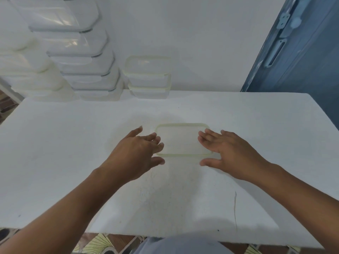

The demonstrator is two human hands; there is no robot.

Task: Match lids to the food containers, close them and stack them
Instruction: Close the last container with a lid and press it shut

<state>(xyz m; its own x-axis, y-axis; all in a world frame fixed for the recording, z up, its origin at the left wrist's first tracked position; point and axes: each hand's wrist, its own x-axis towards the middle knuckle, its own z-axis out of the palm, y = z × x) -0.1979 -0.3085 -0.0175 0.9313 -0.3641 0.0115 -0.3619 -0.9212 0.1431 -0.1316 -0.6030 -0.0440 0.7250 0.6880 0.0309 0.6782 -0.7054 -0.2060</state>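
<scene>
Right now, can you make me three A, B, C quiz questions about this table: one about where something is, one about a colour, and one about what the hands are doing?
1. Where is the flat lid?
A) between the left hand and the right hand
B) on the tallest stack
C) on the floor

2. What colour is its rim?
A) red
B) pale green
C) black

3. How are the hands?
A) both in fists
B) holding a spoon
C) both open, fingers stretched out

Answers:
1 A, it lies on the table with one hand at each side.
2 B, a pale green line runs round its edge.
3 C, the fingers reach out and grip nothing.
</scene>
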